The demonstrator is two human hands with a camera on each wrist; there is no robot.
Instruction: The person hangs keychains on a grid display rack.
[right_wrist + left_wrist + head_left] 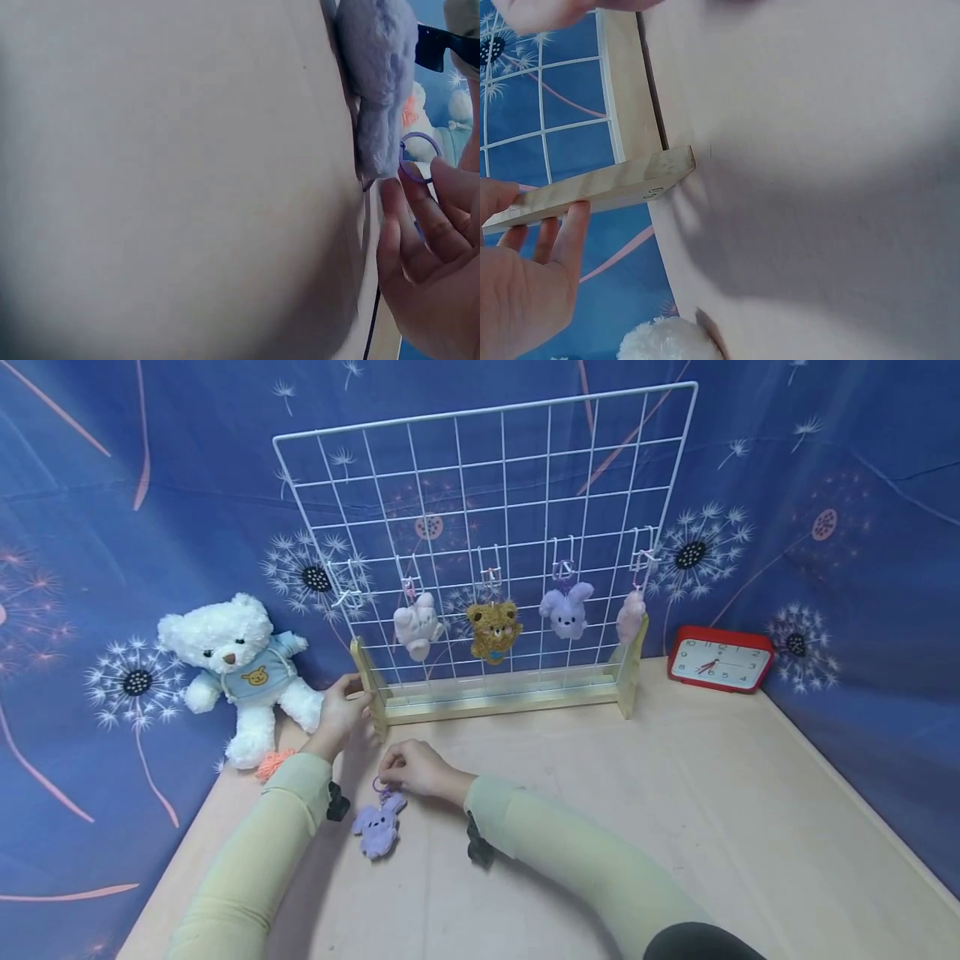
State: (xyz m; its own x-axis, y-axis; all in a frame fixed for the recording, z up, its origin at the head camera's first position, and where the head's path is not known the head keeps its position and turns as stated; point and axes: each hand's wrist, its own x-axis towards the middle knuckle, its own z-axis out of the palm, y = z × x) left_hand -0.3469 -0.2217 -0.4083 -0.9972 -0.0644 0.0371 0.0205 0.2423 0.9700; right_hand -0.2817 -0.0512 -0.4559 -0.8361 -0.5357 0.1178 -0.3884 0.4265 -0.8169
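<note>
My left hand [345,714] grips the wooden side support [622,178] at the left end of a white wire grid rack [487,412]. In the left wrist view the thumb lies on one side of the wood and the fingers on the other. Between thumb and fingers my right hand [420,768] pinches the purple ring [421,135] of a purple plush keychain [377,831]. The keychain is low over the tabletop in front of the rack; whether it touches the table I cannot tell.
From the rack's hooks hang a white plush [418,627], a brown bear [493,631], a purple plush [567,610] and a pink plush [632,617]. A white teddy bear [251,722] sits left, beside orange yarn [276,764]. Right stands a red clock [720,660].
</note>
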